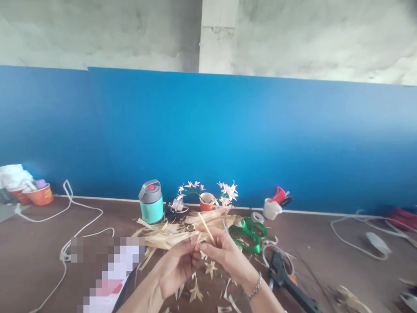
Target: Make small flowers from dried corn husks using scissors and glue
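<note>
My left hand and my right hand meet fingertip to fingertip above the table, both with fingers pinched. A thin pale stick slants up from between the fingers of my right hand. What the left fingertips pinch is too small and covered to make out. Below the hands lie small star-shaped flowers of pale dried husk. Behind them spreads a pile of dried corn husks. Right of it coils a green ribbon.
A red paper cup with husk flowers on green stems stands behind the husks, beside a turquoise flask. At right are a tape roll, a white cup of tools and a black glue gun. White cables cross the left.
</note>
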`<state>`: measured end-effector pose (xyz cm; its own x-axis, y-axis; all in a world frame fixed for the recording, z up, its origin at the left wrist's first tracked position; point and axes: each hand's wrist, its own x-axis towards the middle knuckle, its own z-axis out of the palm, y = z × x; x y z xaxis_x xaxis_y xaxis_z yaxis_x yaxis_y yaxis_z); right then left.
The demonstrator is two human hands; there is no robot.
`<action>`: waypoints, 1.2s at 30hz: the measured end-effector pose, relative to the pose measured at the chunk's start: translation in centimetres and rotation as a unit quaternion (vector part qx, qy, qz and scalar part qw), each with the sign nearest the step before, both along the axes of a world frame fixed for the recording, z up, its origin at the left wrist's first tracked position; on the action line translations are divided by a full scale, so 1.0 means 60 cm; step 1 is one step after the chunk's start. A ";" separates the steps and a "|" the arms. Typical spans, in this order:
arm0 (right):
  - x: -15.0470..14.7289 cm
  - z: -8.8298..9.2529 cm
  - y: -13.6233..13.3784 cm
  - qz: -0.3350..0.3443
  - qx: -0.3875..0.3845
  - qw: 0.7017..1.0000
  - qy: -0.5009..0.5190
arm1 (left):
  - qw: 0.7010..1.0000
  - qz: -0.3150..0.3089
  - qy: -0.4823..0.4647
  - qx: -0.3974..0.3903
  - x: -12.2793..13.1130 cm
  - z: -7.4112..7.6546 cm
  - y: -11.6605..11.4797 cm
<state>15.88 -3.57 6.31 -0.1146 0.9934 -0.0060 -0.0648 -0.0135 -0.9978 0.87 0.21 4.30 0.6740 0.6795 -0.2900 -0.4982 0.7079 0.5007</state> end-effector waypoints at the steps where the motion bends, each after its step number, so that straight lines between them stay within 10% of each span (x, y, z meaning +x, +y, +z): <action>1: -0.002 0.003 0.003 0.000 0.010 1.000 0.012 | 1.000 -0.006 -0.008 -0.012 0.003 -0.002 0.000; 9: 0.008 -0.008 0.024 -0.081 0.026 0.990 -0.110 | 0.983 0.051 0.133 0.112 0.004 0.001 -0.006; 14: 0.018 -0.011 0.024 -0.108 0.032 0.982 -0.154 | 0.852 0.110 0.373 0.351 -0.004 0.033 -0.009; 18: 0.015 -0.008 0.022 -0.096 0.025 0.983 -0.155 | 0.805 0.087 0.413 0.416 -0.003 0.031 -0.003; 32: 0.028 -0.009 0.024 -0.125 -0.036 0.991 -0.011 | 0.863 0.123 0.374 0.317 -0.006 0.026 -0.003; 36: 0.016 -0.003 0.019 -0.079 -0.087 0.992 0.038 | 0.735 0.156 0.431 0.499 -0.010 0.013 0.000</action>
